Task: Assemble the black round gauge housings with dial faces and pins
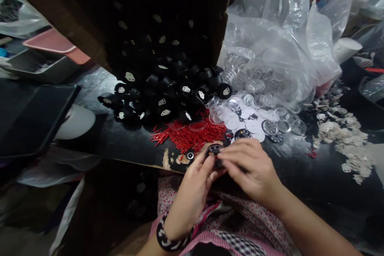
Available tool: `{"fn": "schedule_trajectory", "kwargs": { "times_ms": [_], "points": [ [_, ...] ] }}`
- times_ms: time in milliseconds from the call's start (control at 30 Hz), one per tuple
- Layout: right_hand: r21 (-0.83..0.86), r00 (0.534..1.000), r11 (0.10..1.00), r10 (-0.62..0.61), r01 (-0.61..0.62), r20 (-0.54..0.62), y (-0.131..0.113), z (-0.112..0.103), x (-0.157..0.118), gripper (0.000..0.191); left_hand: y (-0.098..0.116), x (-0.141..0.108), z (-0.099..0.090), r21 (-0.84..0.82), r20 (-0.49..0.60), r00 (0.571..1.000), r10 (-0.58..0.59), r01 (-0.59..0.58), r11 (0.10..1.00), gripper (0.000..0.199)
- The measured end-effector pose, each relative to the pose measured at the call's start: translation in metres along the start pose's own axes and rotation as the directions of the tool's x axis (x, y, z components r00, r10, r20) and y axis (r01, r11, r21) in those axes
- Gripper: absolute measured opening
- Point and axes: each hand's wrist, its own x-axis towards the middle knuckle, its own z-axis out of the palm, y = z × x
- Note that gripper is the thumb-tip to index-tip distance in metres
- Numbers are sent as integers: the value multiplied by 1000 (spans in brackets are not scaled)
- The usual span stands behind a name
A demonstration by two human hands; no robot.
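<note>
My left hand (195, 178) is closed around a small round black dial unit (214, 150) with white markings on its face, held at the table's front edge. The fingers of my right hand (252, 166) are pinched together over that face; what they grip, if anything, is too small and hidden to name. Just beyond my hands lies a pile of thin red pointers (190, 136). White discs and black printed dial plates (242, 133) are scattered right of the pointers. A small ring-shaped part (190, 155) rests left of the dial unit.
Black round housings (162, 102) with pale tabs spill from a large cardboard box (75, 12). Clear plastic covers (258, 84) spill from a plastic bag (270, 44). Pale flat pieces (345, 140) lie at right. Leftward are a white bowl (76, 122) and a pink tray (51, 42).
</note>
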Motion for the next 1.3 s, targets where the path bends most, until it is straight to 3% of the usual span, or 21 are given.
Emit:
{"fn": "schedule_trajectory", "kwargs": {
  "times_ms": [67,133,267,467,567,667,700,767,833,900,967,1067,1167,1233,1300],
  "points": [
    [14,988,989,149,-148,-35,1,0,7,18,-6,-1,-2,115,25,999,39,-42,992,39],
    [-63,972,970,235,-234,-2,1,3,13,35,-13,-3,-5,244,46,996,72,-81,966,44],
    [-184,974,958,226,-218,20,1,14,15,39,-17,-7,-9,427,127,984,128,-171,888,44],
    [-103,981,975,194,-195,-20,2,29,17,34,-6,-8,-8,566,92,972,215,-229,792,38],
    [49,975,982,177,-185,133,-2,23,18,35,-3,-21,-32,590,49,989,142,-144,794,37],
    [165,963,963,176,-211,205,0,10,16,22,-7,-46,-86,632,-104,983,150,-51,773,37],
    [163,963,958,206,-235,173,1,8,15,20,-8,-55,-107,660,-205,960,190,-7,751,38],
    [166,961,952,236,-258,142,4,10,14,17,-3,-66,-141,749,-384,854,350,66,660,41],
    [204,962,951,195,-233,189,3,18,15,17,12,-66,-158,834,-396,747,534,50,549,44],
    [240,965,954,126,-182,230,-1,26,17,17,36,-51,-159,884,-310,690,655,-45,465,44],
    [225,969,963,94,-146,228,-6,31,18,19,66,-22,-156,892,-256,654,712,-124,435,44],
    [169,961,970,130,-174,244,-8,29,13,22,105,32,-160,896,-275,595,756,-128,426,51],
    [126,932,957,215,-260,290,-5,27,2,26,125,75,-170,896,-288,564,774,-126,425,56],
    [103,915,948,256,-300,312,-2,28,-4,30,127,83,-170,893,-286,555,782,-142,427,55],
    [116,914,941,271,-317,302,0,30,-6,31,123,69,-157,890,-264,545,796,-181,419,51]
  ]
}}
